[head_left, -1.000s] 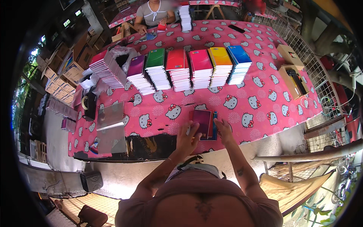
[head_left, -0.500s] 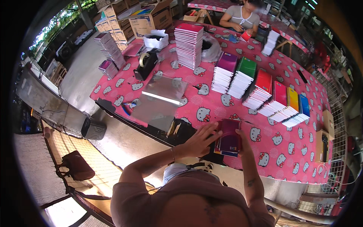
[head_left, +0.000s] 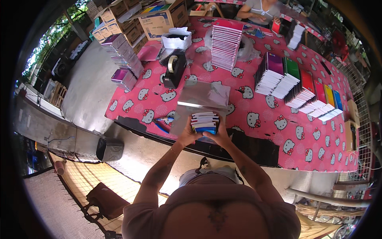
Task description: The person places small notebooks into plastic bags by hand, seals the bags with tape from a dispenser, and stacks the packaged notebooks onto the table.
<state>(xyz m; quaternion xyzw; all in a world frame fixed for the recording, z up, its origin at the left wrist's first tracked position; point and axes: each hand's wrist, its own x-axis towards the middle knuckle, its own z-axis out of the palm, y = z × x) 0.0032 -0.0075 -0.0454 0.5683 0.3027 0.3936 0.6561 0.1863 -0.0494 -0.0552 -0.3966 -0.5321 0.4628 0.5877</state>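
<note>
The person's left hand (head_left: 188, 132) is gripping the left side of a small bundle of spiral-bound notebooks with white pages and coloured covers (head_left: 205, 120), and the right hand (head_left: 221, 135) is clasping the right side. Both hands are closing firmly around it, thumbs toward the near side. The bundle is sitting between the palms at the table's near edge, page edges facing up; whether its underside is touching anything is hard to tell from here.

Flat, clear plastic sheets (head_left: 199, 95) are lying just beyond on the pink, cat-printed tablecloth (head_left: 254, 135). To the left, a blue-handled hand tool (head_left: 161, 126) is resting near the left hand; farther off, a black tape dispenser (head_left: 175, 73) is standing. A tall stack of magenta notebooks (head_left: 227, 47) is rising at the far side, and six differently coloured notebook stacks (head_left: 300, 95) are standing in a row on the right.
</note>
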